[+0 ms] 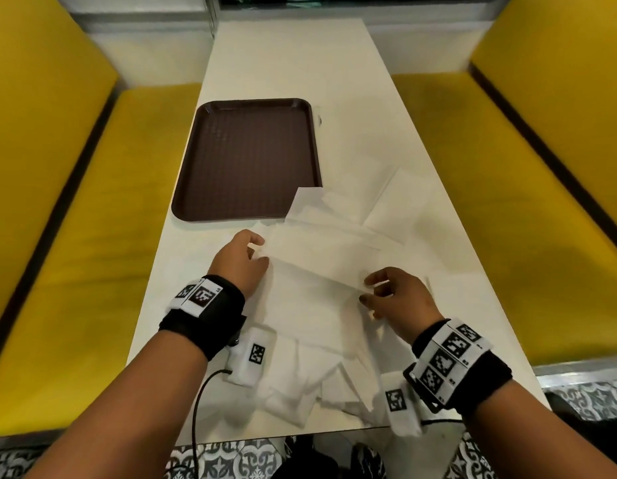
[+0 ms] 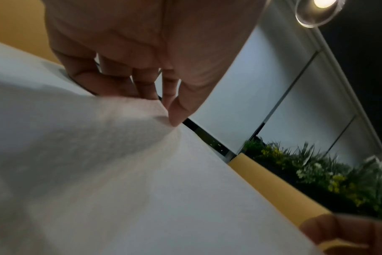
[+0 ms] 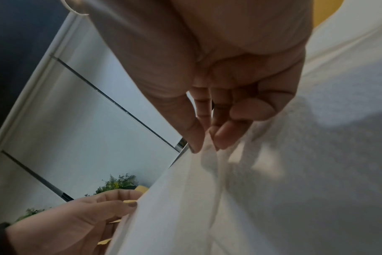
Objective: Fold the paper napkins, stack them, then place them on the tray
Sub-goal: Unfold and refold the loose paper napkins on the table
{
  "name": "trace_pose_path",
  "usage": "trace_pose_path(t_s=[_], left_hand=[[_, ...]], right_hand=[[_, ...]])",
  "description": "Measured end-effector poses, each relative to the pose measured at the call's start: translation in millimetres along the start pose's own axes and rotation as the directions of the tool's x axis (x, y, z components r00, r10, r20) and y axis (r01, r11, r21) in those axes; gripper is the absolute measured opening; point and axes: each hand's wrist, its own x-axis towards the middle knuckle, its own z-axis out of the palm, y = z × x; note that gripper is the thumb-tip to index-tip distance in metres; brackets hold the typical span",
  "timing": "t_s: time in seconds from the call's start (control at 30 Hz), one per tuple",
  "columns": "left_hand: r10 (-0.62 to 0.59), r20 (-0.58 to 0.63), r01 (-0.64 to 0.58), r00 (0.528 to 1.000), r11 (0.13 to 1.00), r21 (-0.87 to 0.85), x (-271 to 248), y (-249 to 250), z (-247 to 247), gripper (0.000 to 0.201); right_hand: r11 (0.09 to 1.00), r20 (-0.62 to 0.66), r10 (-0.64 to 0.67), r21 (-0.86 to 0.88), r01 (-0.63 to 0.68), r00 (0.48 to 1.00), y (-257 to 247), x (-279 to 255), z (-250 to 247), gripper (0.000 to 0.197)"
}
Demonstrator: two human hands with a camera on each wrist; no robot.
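Left hand: your left hand is at the left end of the napkin; the left wrist view shows your thumb and fingers closed on its edge in a pinch.
Right hand: your right hand is at the right end of the same napkin; the right wrist view shows your thumb and fingertips pinching a fold of the paper, the other fingers curled in.
Napkin in hand: white, stretched between your two hands and raised a little off the table, at its near middle.
Other napkins: loose white sheets lie spread on the table beyond your hands and to the right; one corner of them overlaps the tray's near right corner. More crumpled and partly folded pieces lie at the near edge, between your wrists. You cannot count the layers, as white lies on white.
Tray: the brown tray sits flat on the left half of the table, farther off than your hands, with only that one napkin corner on it.
Table: white, long, running away from you.
Seats: yellow benches stand along both long sides of the table.
Wristbands: black bands with printed marker blocks are on both your wrists.
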Motion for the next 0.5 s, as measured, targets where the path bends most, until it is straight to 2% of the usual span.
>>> trace_pose_path(t_s=[0.3,0.43,0.5], left_hand=[[0.218,-0.061,-0.219,0.974,0.976,-0.004,-9.6,11.7,-22.4,0.006],[0.368,-0.095,-0.371,0.925,0.928,-0.025,-20.1,32.8,-30.9,0.007],[0.422,-0.064,-0.426,0.904,0.901,-0.083,-28.3,49.5,-34.0,0.008]], right_hand=[[0.995,-0.073,-0.102,0.012,0.103,0.992,2.8,-1.1,-10.2,0.006],[0.99,-0.09,-0.122,-0.089,0.114,0.988,5.8,-1.5,-19.8,0.004],[0.974,-0.101,-0.154,-0.18,0.135,0.983,4.3,-3.3,-25.3,0.009]])
